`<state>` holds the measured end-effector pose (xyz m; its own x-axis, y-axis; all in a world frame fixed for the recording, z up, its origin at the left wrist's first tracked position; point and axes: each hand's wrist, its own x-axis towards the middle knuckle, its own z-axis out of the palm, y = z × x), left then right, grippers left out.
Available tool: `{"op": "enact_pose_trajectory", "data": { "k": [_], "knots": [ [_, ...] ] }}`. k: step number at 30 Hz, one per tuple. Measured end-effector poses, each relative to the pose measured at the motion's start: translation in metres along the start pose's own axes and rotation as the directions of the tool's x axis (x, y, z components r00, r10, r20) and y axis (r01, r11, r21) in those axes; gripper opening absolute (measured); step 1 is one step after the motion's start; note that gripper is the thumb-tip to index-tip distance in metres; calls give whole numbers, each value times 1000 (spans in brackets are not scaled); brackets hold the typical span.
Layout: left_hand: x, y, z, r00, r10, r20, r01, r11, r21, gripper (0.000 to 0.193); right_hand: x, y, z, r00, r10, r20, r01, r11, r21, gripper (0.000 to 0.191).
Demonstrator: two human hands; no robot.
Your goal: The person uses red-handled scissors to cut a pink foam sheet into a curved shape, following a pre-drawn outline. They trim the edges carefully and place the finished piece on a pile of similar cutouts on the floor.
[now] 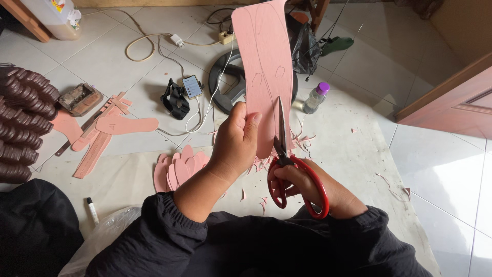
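Observation:
My left hand (236,141) grips the lower left edge of a tall pink sheet (266,61) with sole outlines drawn on it, and holds it upright. My right hand (312,187) has its fingers through the red handles of a pair of scissors (287,164). The blades point up and lie against the sheet's lower right part. A fan of cut pink sole shapes (179,166) lies on the floor just left of my left wrist. Small pink scraps are scattered under the hands.
Pink offcuts and a cut sole (120,124) lie to the left, beside stacked dark brown soles (23,123). A phone (192,86) on a cable, a black round base (230,77), a plastic bottle (315,97), a marker (92,209) and a wooden door (456,97) are around.

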<state>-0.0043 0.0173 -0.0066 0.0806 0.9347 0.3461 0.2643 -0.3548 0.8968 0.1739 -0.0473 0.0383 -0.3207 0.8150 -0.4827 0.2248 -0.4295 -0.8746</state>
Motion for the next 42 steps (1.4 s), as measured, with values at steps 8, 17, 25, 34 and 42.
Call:
{"op": "enact_pose_trajectory", "data": {
  "k": [8, 17, 25, 34, 42],
  "knots": [
    [0, -7, -16, 995, -20, 102, -2, 979, 203, 23, 4, 5, 16, 1000, 13, -3, -13, 996, -89, 34],
    [0, 2, -12, 990, -8, 139, -25, 973, 230, 22, 6, 20, 0, 986, -145, 78, 141, 989, 54, 27],
    [0, -5, -19, 944, -145, 295, 175, 982, -77, 24, 14, 24, 7, 969, -236, -77, 216, 954, -209, 27],
    [-3, 4, -12, 943, -121, 311, 214, 936, -281, 21, 18, 27, 4, 931, -304, -201, 219, 908, -356, 27],
    [-5, 3, -9, 949, -106, 297, 189, 945, -269, 22, 18, 30, 1, 941, -274, -200, 216, 938, -270, 24]
  ]
}}
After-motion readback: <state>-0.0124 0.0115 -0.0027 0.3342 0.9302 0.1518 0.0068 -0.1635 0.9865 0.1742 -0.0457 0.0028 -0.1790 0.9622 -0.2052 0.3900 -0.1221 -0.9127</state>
